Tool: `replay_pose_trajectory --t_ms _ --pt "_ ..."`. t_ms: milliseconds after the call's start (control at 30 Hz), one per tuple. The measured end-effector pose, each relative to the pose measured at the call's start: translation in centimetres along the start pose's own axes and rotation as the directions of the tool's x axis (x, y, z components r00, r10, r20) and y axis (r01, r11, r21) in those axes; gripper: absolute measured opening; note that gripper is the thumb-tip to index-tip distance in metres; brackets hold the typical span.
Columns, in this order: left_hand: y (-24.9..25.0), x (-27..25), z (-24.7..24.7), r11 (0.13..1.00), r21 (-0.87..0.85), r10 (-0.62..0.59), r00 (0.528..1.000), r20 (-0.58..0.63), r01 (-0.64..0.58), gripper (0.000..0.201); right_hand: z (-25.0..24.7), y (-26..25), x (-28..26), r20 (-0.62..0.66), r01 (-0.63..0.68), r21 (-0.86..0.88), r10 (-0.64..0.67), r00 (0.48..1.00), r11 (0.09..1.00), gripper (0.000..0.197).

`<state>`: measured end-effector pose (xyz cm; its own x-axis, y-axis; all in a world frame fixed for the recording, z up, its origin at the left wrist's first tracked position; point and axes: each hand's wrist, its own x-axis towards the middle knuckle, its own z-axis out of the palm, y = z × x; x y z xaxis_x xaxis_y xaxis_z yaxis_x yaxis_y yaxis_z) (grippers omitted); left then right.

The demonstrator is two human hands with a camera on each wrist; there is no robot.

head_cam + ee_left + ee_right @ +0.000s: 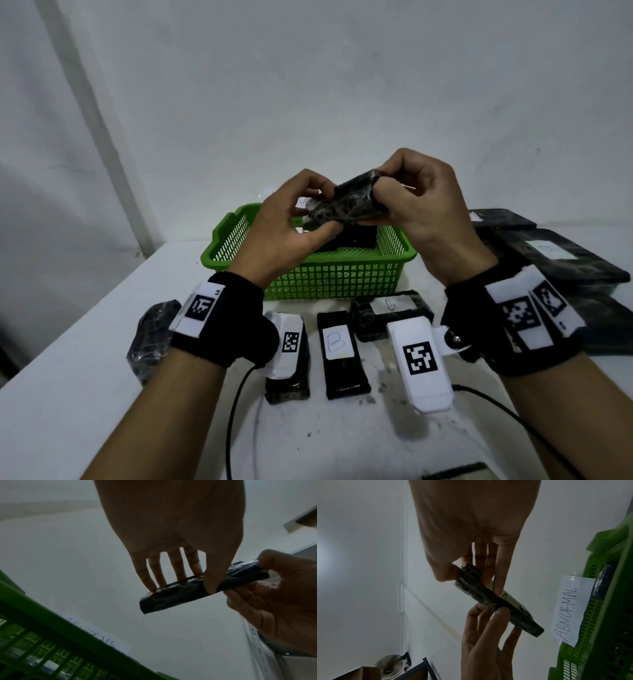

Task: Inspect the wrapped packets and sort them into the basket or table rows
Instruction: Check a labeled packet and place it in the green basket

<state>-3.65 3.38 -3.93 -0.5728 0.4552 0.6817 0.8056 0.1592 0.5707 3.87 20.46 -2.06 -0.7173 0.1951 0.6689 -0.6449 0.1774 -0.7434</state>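
Black wrapped packet (496, 600) pinched between both hands' fingers (499, 566), perhaps labelled

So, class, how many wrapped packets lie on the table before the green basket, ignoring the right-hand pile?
4: far-left packet, packet under the left wrist camera at, packet marked B, packet marked L. More may be hidden.

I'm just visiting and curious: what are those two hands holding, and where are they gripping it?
A black wrapped packet, above the green basket. The left hand pinches its left end, the right hand its right end.
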Motion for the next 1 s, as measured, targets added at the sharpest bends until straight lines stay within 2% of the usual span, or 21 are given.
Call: replay_pose_trajectory --t_ms 133,233,267,333,400,500,600,800,867,1000 --pt "0.3 -0.1 0.1 0.999 -0.032 -0.022 0.998 0.057 0.024 0.048 0.1 0.5 0.0 -0.045 0.007 -0.07 -0.01 0.999 0.998 0.015" --pt "0.4 0.1 -0.2 0.984 -0.165 -0.059 0.996 0.064 0.069 0.047 -0.1 0.2 0.0 0.035 -0.067 0.026 0.066 0.997 0.997 0.008" --pt "0.6 0.2 -0.2 0.972 -0.221 -0.069 0.996 0.054 0.08 0.044 -0.4 0.2 0.1 0.067 -0.093 0.007 0.092 0.993 0.996 0.014" --pt "0.8 0.3 -0.4 0.945 -0.32 -0.063 0.998 0.02 0.066 0.041 -1.0 0.6 0.3 0.13 -0.129 -0.072 0.137 0.982 0.989 0.035" --pt "0.9 0.5 -0.7 0.914 -0.403 -0.055 0.998 -0.012 0.045 0.043 -1.5 0.8 0.2 0.184 -0.114 -0.227 0.158 0.97 0.967 0.047" --pt "0.8 0.5 -1.3 0.851 -0.521 -0.1 0.995 -0.028 0.07 0.042 -1.8 1.0 0.0 0.213 -0.107 -0.355 0.192 0.958 0.929 0.047" --pt "0.5 0.3 -1.2 0.821 -0.563 -0.136 0.99 -0.032 0.094 0.034 -1.5 1.0 0.0 0.197 -0.095 -0.364 0.177 0.964 0.927 0.038" --pt "-0.3 -0.5 -0.1 0.767 -0.605 -0.263 0.965 0.009 0.215 0.037 -1.9 1.7 -0.1 0.122 -0.067 -0.52 0.152 0.981 0.852 0.03" --pt "-0.5 -0.8 -0.1 0.753 -0.612 -0.3 0.954 0.006 0.241 0.034 -1.6 1.6 -0.1 0.139 -0.091 -0.552 0.2 0.97 0.829 0.033" --pt "-0.7 -1.0 -1.2 0.785 -0.558 -0.325 0.946 -0.001 0.269 0.027 -0.9 1.2 -0.6 0.175 -0.098 -0.552 0.23 0.957 0.828 0.052"
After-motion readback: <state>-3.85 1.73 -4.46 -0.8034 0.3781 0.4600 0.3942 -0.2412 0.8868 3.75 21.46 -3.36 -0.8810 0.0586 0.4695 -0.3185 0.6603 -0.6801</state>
